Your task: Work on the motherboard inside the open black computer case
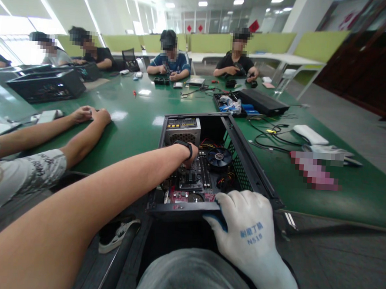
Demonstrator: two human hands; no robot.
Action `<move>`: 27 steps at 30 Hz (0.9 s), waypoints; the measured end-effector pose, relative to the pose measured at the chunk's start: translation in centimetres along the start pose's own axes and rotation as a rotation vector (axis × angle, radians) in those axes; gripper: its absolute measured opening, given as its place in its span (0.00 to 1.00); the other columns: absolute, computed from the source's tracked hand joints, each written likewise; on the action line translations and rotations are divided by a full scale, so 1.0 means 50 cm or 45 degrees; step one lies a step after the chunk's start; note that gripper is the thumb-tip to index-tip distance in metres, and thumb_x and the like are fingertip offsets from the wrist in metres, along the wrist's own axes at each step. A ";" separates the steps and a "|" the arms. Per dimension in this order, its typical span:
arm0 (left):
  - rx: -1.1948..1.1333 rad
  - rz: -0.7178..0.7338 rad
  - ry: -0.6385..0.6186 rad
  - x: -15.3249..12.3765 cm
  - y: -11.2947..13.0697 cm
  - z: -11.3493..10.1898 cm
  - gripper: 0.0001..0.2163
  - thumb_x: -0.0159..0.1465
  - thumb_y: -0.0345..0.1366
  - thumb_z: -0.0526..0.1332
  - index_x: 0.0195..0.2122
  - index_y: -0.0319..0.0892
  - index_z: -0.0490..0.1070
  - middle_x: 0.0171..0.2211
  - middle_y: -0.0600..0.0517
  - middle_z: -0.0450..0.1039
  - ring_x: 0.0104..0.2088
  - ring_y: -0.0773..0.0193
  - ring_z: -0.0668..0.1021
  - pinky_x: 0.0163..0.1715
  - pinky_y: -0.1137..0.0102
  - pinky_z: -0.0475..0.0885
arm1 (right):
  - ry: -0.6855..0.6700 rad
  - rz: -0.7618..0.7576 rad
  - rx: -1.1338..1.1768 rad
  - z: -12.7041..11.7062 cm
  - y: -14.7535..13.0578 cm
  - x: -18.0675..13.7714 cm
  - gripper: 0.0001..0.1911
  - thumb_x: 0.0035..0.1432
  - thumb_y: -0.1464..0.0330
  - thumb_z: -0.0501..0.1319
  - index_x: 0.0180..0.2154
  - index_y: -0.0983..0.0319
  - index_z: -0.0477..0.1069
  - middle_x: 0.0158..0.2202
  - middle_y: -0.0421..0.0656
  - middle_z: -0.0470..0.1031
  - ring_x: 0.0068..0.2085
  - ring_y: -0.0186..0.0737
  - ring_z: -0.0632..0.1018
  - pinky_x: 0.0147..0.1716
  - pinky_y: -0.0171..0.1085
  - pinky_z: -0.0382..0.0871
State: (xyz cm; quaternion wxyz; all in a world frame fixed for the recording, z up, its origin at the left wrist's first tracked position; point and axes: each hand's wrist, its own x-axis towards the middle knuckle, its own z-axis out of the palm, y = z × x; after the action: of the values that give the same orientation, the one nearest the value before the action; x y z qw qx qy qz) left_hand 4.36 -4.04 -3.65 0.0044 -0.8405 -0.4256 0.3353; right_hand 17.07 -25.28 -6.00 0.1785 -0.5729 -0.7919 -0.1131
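Observation:
An open black computer case (244,165) lies on the green table (132,114), its near end hanging over the table's edge above my lap. Inside are a motherboard (194,179), a round CPU fan (219,157) and a grey power supply (182,131). My bare left hand (189,155), a black band on its wrist, reaches down into the case beside the fan, fingers curled onto the board; what they pinch is hidden. My right hand (245,226), in a white glove, grips the case's near edge.
A neighbour's two forearms (83,120) rest on the table at left, beyond them another open case (46,85). Loose black cables (272,136), a parts tray (231,105) and a black side panel (264,101) lie right of my case. Several people sit across the table.

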 end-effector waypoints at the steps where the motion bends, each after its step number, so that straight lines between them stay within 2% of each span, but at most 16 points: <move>1: 0.002 -0.002 0.001 0.000 0.000 0.000 0.23 0.45 0.41 0.73 0.42 0.37 0.80 0.44 0.41 0.80 0.46 0.51 0.79 0.47 0.70 0.72 | -0.002 -0.002 0.003 0.000 0.000 0.001 0.16 0.54 0.56 0.64 0.39 0.60 0.71 0.31 0.44 0.69 0.35 0.45 0.64 0.37 0.43 0.48; 5: 0.000 -0.008 0.022 0.006 -0.003 0.004 0.23 0.45 0.40 0.73 0.43 0.40 0.80 0.45 0.43 0.80 0.47 0.52 0.79 0.48 0.70 0.72 | -0.002 -0.009 -0.001 0.000 0.001 0.002 0.16 0.54 0.56 0.64 0.39 0.60 0.71 0.31 0.44 0.69 0.35 0.44 0.64 0.37 0.43 0.48; 10: -0.050 -0.017 0.048 0.013 -0.005 0.009 0.20 0.45 0.40 0.73 0.40 0.39 0.81 0.42 0.43 0.81 0.44 0.52 0.80 0.47 0.70 0.72 | -0.001 -0.005 -0.007 0.002 0.003 0.000 0.16 0.55 0.55 0.63 0.40 0.60 0.71 0.31 0.44 0.69 0.35 0.45 0.65 0.37 0.43 0.48; 14: -0.046 -0.018 0.073 0.017 -0.007 0.013 0.21 0.46 0.39 0.72 0.42 0.40 0.81 0.43 0.43 0.81 0.45 0.52 0.80 0.48 0.69 0.72 | 0.007 -0.012 -0.007 0.002 0.003 0.000 0.16 0.55 0.55 0.63 0.39 0.59 0.70 0.31 0.44 0.69 0.35 0.45 0.65 0.37 0.43 0.48; 20: -0.051 0.011 0.083 0.022 -0.008 0.017 0.21 0.46 0.40 0.72 0.41 0.36 0.81 0.43 0.40 0.80 0.45 0.50 0.80 0.47 0.68 0.73 | -0.011 -0.003 -0.010 0.000 0.003 -0.002 0.16 0.55 0.56 0.63 0.39 0.59 0.70 0.31 0.44 0.69 0.35 0.46 0.65 0.37 0.44 0.48; 27: 0.012 0.006 0.045 0.025 -0.006 0.017 0.23 0.46 0.40 0.72 0.44 0.40 0.80 0.44 0.43 0.80 0.46 0.53 0.80 0.47 0.70 0.73 | -0.005 -0.008 -0.009 -0.001 0.002 0.000 0.16 0.54 0.56 0.64 0.39 0.59 0.70 0.31 0.43 0.69 0.35 0.45 0.65 0.37 0.43 0.48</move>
State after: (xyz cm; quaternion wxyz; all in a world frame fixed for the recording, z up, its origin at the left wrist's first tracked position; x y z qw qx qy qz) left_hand 4.18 -3.17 -4.94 0.0149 -0.8473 -0.4219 0.3223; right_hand 17.18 -25.26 -5.94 0.1745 -0.5713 -0.7936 -0.1153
